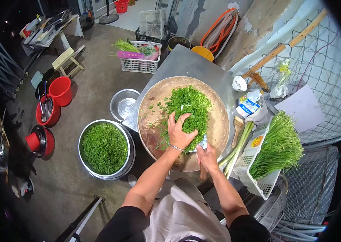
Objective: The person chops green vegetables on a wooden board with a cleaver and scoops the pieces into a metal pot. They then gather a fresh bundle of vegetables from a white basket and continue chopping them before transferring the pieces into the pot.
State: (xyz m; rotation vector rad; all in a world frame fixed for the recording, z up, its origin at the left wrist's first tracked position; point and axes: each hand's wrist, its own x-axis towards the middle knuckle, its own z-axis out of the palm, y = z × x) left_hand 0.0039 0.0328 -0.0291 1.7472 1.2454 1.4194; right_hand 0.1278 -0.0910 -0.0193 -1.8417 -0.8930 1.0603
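Note:
A heap of chopped green chives (pixel 192 103) lies on a large round wooden chopping board (pixel 222 125). My left hand (pixel 179 133) rests on the near side of the heap, fingers spread over the greens, with a metal bracelet at the wrist. Just to its right, my right hand (pixel 207 157) is wrapped round the handle of a kitchen knife (pixel 203 142). The knife's brown handle end shows below that hand, and part of its blade is hidden by the greens and my left hand. Loose bits of green are scattered on the board's left side.
Left of the board, a metal pot (pixel 85 164) holds chopped greens; a metal basin (pixel 116 105) sits behind it. Right are a white basket (pixel 241 169) of long chives, leek-like stalks (pixel 239 147) and a brush (pixel 237 130). A vegetable crate (pixel 138 64) stands beyond the metal table (pixel 186 60).

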